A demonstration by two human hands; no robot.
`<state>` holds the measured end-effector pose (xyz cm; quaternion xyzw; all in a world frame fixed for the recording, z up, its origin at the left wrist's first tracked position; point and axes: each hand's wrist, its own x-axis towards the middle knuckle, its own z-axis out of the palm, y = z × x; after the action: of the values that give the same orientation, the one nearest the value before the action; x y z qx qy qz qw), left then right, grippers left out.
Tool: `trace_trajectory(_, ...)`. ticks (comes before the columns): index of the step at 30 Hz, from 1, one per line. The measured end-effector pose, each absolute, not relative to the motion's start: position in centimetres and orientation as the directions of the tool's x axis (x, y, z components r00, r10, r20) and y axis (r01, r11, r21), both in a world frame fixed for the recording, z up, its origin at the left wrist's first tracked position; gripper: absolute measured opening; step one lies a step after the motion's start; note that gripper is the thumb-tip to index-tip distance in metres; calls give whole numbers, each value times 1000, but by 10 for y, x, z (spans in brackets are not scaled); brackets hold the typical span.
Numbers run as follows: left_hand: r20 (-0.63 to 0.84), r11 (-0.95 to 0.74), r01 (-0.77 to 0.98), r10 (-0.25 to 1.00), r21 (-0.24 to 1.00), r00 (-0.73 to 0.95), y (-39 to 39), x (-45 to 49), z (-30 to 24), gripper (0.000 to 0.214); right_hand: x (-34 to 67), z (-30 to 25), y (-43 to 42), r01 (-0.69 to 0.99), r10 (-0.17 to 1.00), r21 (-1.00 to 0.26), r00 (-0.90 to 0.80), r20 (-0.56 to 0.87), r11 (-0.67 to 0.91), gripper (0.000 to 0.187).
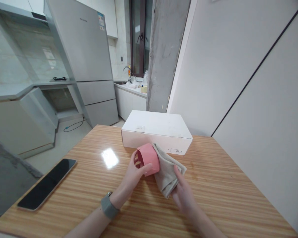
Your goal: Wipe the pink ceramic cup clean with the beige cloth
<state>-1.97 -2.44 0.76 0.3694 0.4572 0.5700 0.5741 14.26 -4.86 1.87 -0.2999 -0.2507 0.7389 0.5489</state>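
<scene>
My left hand point(133, 174) grips a pink cup point(149, 158) tipped on its side, its open mouth facing left, with fingers reaching inside the rim. My right hand point(182, 191) holds a beige cloth point(167, 172) pressed against the cup's base end. Both hands hover just above the wooden table point(225, 195), in front of a white box point(156, 131). A grey watch sits on my left wrist.
A black phone point(47, 183) lies face up near the table's left edge. Behind the table stand a concrete pillar point(165, 53), a silver fridge point(86, 62), a kitchen counter with a sink point(130, 86) and a white wall at right.
</scene>
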Motion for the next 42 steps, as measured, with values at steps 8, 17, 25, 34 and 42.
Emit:
trace_trajectory(8,101,-102,7,982,995,-158,-16,-32,9,105,156,32,-34,-788,910,-484,-225,-349,-380,39)
trace_trajectory(17,400,-286,426,892,859,-209,-7,-49,10,96,172,33,-18,-694,869,-544,-262,-420,-472,37)
trace_trajectory(25,370,-323,287,921,902,-126,-6,-49,6,94,209,16,-59,-442,818,-694,-391,-422,-568,35)
trace_trajectory(34,321,-308,175,946,935,-48,-20,-34,14,88,235,-12,-110,97,954,-951,-44,-297,-292,63)
trace_trajectory(42,339,-334,144,941,931,-12,-28,-23,17,86,280,-19,-113,663,960,-728,280,25,-174,69)
